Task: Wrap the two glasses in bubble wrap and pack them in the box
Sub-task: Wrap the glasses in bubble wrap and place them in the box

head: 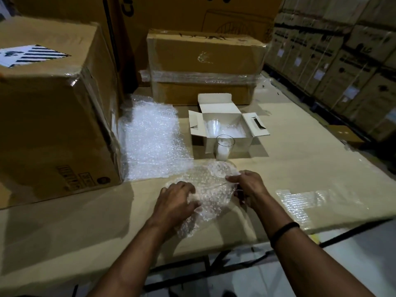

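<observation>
With left hand [177, 200] and right hand [248, 187] curled, gripping opposite sides of crumpled clear bubble wrap [212, 185] at lower centre, below an upright clear drinking glass [224, 147] standing before an open white cardboard box [227, 109] holding another glass [213, 125].

Large brown carton [53, 116], left; striped label [32, 55] on its top. Film-wrapped carton [203, 67], rear centre. Stacked cartons [342, 61], right. Cardboard work surface [85, 221].

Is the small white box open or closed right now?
Open. The white box has its lid flap standing up at the back and both side flaps folded outward, so its inside shows from above.
</observation>
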Demonstrator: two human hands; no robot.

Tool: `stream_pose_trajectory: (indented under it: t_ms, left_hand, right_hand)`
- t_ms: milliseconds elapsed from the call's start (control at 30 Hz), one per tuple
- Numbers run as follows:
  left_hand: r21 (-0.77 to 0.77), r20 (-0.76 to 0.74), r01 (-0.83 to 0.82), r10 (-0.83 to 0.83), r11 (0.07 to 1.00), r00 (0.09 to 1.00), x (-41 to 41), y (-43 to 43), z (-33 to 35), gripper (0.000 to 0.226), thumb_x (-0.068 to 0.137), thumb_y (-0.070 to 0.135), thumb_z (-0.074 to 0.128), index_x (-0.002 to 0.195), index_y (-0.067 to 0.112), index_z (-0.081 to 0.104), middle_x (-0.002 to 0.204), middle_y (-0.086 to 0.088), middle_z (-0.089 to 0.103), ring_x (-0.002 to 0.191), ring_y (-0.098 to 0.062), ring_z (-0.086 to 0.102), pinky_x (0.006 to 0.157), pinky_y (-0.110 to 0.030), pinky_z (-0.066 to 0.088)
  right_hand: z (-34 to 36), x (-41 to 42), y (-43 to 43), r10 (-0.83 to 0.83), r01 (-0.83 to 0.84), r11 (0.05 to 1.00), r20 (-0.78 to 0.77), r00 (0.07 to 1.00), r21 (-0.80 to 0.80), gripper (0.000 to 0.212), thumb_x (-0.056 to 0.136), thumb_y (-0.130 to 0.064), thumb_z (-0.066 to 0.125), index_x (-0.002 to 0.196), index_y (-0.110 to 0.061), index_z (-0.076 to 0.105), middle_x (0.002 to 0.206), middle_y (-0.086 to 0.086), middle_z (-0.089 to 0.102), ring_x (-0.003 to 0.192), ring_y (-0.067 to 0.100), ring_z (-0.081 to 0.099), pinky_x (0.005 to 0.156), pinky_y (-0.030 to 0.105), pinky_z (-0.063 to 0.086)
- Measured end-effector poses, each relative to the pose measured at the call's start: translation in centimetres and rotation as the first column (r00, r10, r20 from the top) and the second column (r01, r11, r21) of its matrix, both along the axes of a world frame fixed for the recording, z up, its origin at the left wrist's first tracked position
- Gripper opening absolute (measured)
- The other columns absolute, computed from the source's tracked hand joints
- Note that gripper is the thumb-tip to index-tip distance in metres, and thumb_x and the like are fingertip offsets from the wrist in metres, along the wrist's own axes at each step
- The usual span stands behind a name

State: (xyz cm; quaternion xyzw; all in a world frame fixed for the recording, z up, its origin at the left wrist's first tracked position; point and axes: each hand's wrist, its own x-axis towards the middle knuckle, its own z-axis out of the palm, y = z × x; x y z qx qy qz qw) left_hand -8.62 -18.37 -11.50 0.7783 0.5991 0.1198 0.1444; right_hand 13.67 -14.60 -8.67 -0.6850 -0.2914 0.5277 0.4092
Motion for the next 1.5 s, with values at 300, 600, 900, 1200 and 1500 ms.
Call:
stream_pose_trajectory:
  t_ms: [300, 600, 900, 1200, 1500]
  left_hand:
    - [-0.17, -0.184, 0.26, -0.29, 0.951, 0.939, 5.5, 3.6, 0.7, 0.078, 0.076, 0.064, 0.063, 0.145, 0.042, 0.034, 0.162, 0.004, 0.015, 0.148, -0.023, 0.011, 0.116, -0.048, 0.01]
    - [-0.156, -0.202, 0.175, -0.205, 0.972, 0.958, 9.0, 3.7, -0.8, 0.079, 0.087, 0.075, 0.035, 0.152, 0.035, 0.017, 0.163, 0.003, 0.005, 0.15, -0.02, 0.002, 0.118, -0.055, -0.002]
    - [0.293, -0.037, 0.043, -0.034, 0.955, 0.999, 3.7, 3.7, -2.5, 0.062, 0.087, 0.062, 0.029, 0.132, 0.031, 0.058, 0.151, 0.002, 0.042, 0.144, -0.022, 0.029, 0.114, -0.049, 0.013]
    - [0.082, 0.028, -0.053, 0.051, 0.995, 0.998, 1.0, 4.3, -3.0, 0.057, 0.086, 0.051, 0.035, 0.138, 0.035, 0.05, 0.154, 0.005, 0.037, 0.145, -0.02, 0.024, 0.114, -0.045, 0.014]
    - [0.114, 0.074, -0.082, 0.074, 0.99, 0.995, 0.3, 3.9, -3.7, 0.051, 0.086, 0.047, 0.041, 0.132, 0.033, 0.058, 0.147, 0.002, 0.048, 0.14, -0.022, 0.034, 0.111, -0.044, 0.021]
  right_hand:
    - [0.1, 6.6, -2.7, -0.185, 0.208, 0.951, -0.119, 0.976, 0.229, 0.081, 0.075, 0.021, 0.057, 0.134, -0.033, 0.044, 0.102, 0.013, 0.063, 0.066, 0.022, 0.059, 0.048, 0.027, 0.046]
    - [-1.4, 8.9, -2.0, -0.222, 0.206, 0.937, 0.024, 0.975, 0.282, 0.039, 0.094, -0.004, 0.058, 0.132, -0.007, 0.057, 0.125, 0.01, 0.064, 0.086, 0.012, 0.064, 0.068, 0.018, 0.054]
    - [-1.9, 7.8, -3.8, -0.082, -0.548, 0.583, 0.714, 0.695, 0.6, 0.061, 0.079, 0.009, 0.042, 0.134, -0.013, 0.057, 0.138, 0.003, 0.055, 0.129, 0.017, 0.051, 0.108, 0.028, 0.041]
    - [-3.1, 1.6, -5.1, 0.073, -0.976, 0.216, 0.997, 0.031, 0.015, 0.042, 0.102, -0.046, 0.033, 0.128, -0.028, 0.06, 0.134, -0.005, 0.06, 0.13, 0.018, 0.048, 0.106, 0.036, 0.035]
    - [-2.1, 2.5, -5.7, 0.378, -0.664, 0.55, 0.557, 0.739, 0.507, 0.051, 0.099, -0.031, 0.046, 0.144, -0.033, 0.022, 0.138, -0.009, 0.049, 0.108, 0.006, 0.064, 0.084, 0.03, 0.055]
